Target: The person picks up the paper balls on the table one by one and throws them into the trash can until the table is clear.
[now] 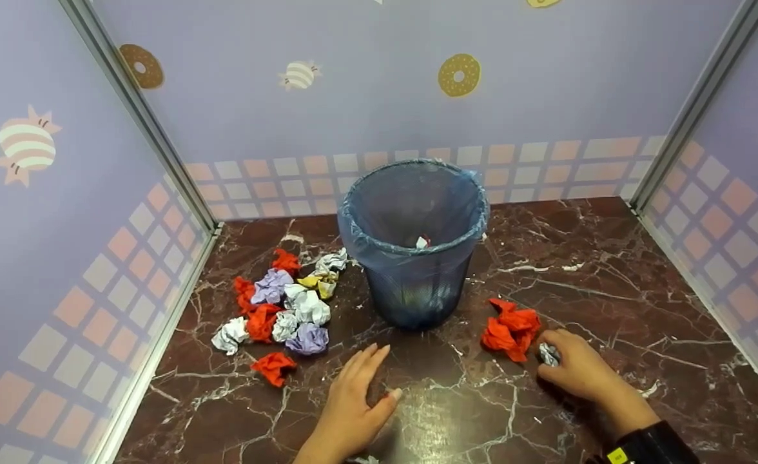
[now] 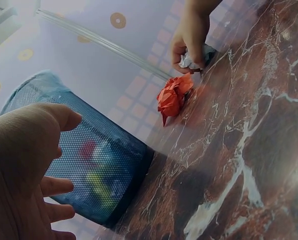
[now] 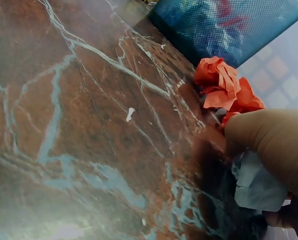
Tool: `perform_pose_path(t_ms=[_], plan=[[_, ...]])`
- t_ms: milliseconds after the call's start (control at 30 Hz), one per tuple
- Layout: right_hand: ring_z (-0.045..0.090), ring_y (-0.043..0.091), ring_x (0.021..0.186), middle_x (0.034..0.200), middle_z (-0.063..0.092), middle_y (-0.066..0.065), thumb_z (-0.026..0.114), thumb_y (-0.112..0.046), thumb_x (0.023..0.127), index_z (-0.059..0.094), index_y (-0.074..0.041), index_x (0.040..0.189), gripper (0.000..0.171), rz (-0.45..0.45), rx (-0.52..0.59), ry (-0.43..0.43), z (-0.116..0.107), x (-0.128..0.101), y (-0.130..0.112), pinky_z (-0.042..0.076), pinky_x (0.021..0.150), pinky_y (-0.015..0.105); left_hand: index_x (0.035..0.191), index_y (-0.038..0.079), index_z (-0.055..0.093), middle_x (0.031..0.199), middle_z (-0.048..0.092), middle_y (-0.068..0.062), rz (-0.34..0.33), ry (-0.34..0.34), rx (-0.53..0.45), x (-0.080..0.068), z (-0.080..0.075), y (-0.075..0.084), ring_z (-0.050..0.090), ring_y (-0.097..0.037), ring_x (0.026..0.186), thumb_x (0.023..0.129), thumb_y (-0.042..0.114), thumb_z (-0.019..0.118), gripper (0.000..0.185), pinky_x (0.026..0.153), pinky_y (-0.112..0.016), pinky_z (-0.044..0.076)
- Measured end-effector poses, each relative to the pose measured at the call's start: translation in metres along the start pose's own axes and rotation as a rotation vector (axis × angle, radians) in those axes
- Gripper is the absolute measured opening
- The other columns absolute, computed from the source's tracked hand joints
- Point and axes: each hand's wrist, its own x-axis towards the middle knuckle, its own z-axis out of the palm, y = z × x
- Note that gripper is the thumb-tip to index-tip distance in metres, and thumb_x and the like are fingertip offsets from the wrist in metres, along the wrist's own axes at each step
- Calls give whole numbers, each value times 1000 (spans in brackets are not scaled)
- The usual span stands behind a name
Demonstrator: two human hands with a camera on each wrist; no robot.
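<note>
A: Starting at the left, what lies on the dark red marble-patterned tabletop (image 1: 611,283)?

B: A loose heap of crumpled paper balls in red, white, lilac and yellow (image 1: 282,303), just left of the bin. One stray red ball (image 1: 273,367) sits apart, nearer the person. They lie scattered and unsorted, close to the bin's base but not against it, save perhaps the white one at the top of the heap.

A: And the left hand?

B: The left hand (image 1: 353,406) rests palm down on the marble, fingers straight and spread, holding nothing. It looks like a brace for the body's lean; the stray red ball is the nearest thing to it. The left wrist view shows the same relaxed fingers (image 2: 54,185) in front of the mesh.

A: The bin itself?

B: A blue mesh wastebasket lined with a thin blue plastic bag (image 1: 414,238), upright in the middle. The bag is folded over the rim, which keeps it open. Some paper already lies inside: a white scrap shows at the bottom, and coloured shapes show through the mesh.

A: Then the right side?

B: A crumpled red paper wad (image 1: 511,328) lies right of the bin, apart from it. Just beside it, the right hand (image 1: 579,370) curls its fingers and thumb around a small white crumpled paper ball (image 1: 548,354), pinching it while it sits on the tabletop, touching or nearly touching the red wad. The right wrist view shows the white paper (image 3: 256,185) tucked under the fingers.
</note>
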Motion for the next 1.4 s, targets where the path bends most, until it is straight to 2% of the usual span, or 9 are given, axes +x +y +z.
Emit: perform_pose_path(t_ms=[200, 467, 667, 800, 967, 1133, 1233, 1300, 1400], plan=[[46, 12, 67, 75, 48, -9, 77, -11, 61, 55, -20, 80, 30, -13, -19, 38, 4, -1, 3, 38, 60, 29, 147, 33, 42, 148, 45, -5, 9, -17, -12, 0, 2, 0, 41, -33, 135, 86, 44, 67, 67, 101, -64, 36], [45, 13, 67, 74, 48, -7, 75, -9, 62, 53, -21, 78, 30, 44, 6, 74, 5, -5, 4, 37, 59, 29, 147, 32, 42, 148, 46, -5, 16, -13, -8, 0, 3, 0, 42, -33, 135, 86, 44, 67, 67, 102, -64, 36], [47, 13, 67, 76, 51, -6, 76, -9, 62, 56, -19, 79, 29, 82, 57, 104, 3, -5, 3, 38, 59, 27, 146, 32, 43, 148, 45, -5, 11, -21, -13, -1, 0, 2, 41, -34, 135, 85, 44, 67, 66, 102, -64, 35], [51, 13, 70, 79, 55, -3, 75, -8, 66, 60, -17, 85, 26, 132, 133, 71, -7, -4, 2, 41, 60, 27, 147, 35, 41, 149, 43, -2, 8, -31, -11, 0, -2, 4, 40, -32, 137, 86, 45, 67, 67, 103, -63, 34], [54, 17, 71, 85, 59, 5, 74, -7, 73, 61, -10, 94, 25, 199, 214, 14, -38, 8, 0, 46, 58, 29, 148, 37, 38, 152, 40, 0, 18, -27, 9, 5, -7, 6, 38, -30, 138, 87, 48, 65, 68, 105, -62, 33], [56, 24, 72, 93, 58, 15, 72, -11, 81, 58, -10, 105, 28, 232, 243, -35, -88, 38, -6, 51, 55, 32, 150, 37, 34, 155, 35, 1, 7, -21, 48, 11, -19, 7, 35, -30, 140, 88, 52, 62, 69, 106, -64, 30], [57, 28, 70, 97, 56, 17, 69, -14, 84, 56, -14, 108, 28, 235, 253, -62, -121, 61, -19, 53, 51, 34, 151, 39, 30, 157, 30, 3, -26, -25, 63, 13, -29, 6, 32, -31, 142, 89, 54, 59, 70, 108, -65, 28], [58, 28, 68, 95, 56, 17, 69, -12, 83, 56, -15, 107, 27, 203, 235, -37, -142, 78, -31, 53, 49, 34, 151, 42, 28, 157, 28, 5, -43, -13, 77, 15, -35, 4, 31, -30, 142, 89, 55, 58, 70, 108, -64, 28], [58, 29, 68, 97, 55, 16, 67, -11, 84, 56, -17, 106, 25, 200, 239, -28, -171, 102, -56, 53, 49, 35, 150, 44, 28, 157, 29, 6, -50, 26, 97, 17, -45, -2, 32, -29, 142, 88, 55, 60, 70, 108, -64, 28]])
